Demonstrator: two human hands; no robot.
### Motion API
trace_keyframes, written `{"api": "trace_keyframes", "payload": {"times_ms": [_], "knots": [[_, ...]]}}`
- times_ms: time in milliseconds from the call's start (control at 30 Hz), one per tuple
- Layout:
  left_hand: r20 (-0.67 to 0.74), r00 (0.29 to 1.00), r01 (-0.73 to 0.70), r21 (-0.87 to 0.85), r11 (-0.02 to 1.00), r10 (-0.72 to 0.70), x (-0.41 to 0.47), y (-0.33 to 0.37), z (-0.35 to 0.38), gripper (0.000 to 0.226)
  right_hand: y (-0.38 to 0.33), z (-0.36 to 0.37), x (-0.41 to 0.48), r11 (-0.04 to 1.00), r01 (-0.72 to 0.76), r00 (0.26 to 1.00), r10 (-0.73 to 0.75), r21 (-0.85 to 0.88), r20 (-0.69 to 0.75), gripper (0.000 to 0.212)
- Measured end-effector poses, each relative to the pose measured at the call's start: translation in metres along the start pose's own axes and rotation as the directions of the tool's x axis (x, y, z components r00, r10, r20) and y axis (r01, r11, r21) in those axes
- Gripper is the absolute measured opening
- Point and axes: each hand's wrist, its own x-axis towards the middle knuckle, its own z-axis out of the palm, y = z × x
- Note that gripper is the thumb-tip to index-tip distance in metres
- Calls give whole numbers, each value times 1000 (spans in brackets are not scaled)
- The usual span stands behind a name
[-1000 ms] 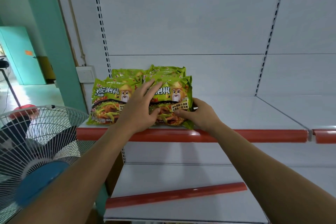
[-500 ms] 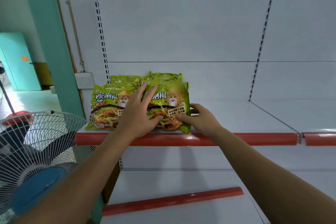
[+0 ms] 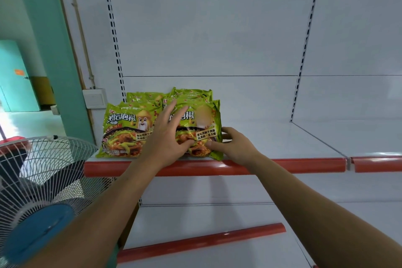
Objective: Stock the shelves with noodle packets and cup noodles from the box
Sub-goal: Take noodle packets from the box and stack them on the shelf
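Head view: left hand (image 3: pixel 167 137) lies flat, fingers spread, on the green noodle packet (image 3: pixel 202 135) on the shelf (image 3: pixel 282 143), right hand (image 3: pixel 237 148) pinching its right edge; probably best squared gently against the neighbouring packet (image 3: pixel 126 132) left of both hands.

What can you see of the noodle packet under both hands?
The front right noodle packet is a glossy green plastic bag printed with Chinese characters and a noodle-bowl picture. It lies at the front edge of the shelf, overlapping the packets behind, beside a matching packet. The left hand presses flat on it; the right hand pinches its right edge.
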Motion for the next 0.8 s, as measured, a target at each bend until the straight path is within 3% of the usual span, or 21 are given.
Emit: {"api": "trace_keyframes", "payload": {"times_ms": [200,333,367,467,500,700,800], "knots": [[0,1000,-5,-9,1000,5,-1,1,2,86,-1,4,1,999,2,999,-4,-36,-49,73],[-33,999,-32,-73,997,30,0,2,3,79,-3,4,1,994,-5,1000,6,109,-6,102],[-41,999,-37,-81,996,34,1,3,4,78,-4,5,3,989,9,1000,-10,145,6,96],[-53,998,-51,-111,992,45,3,6,8,76,-10,6,6,982,75,997,-75,172,-3,41],[-60,997,-56,-120,991,49,3,7,10,75,-10,6,5,978,73,997,-71,194,-20,33],[-164,975,-168,-124,978,147,9,14,24,68,5,-20,-2,921,-24,1000,25,390,3,37],[-250,959,-207,-303,930,131,16,28,35,64,13,-46,1,920,-29,999,38,392,-14,39]]}}
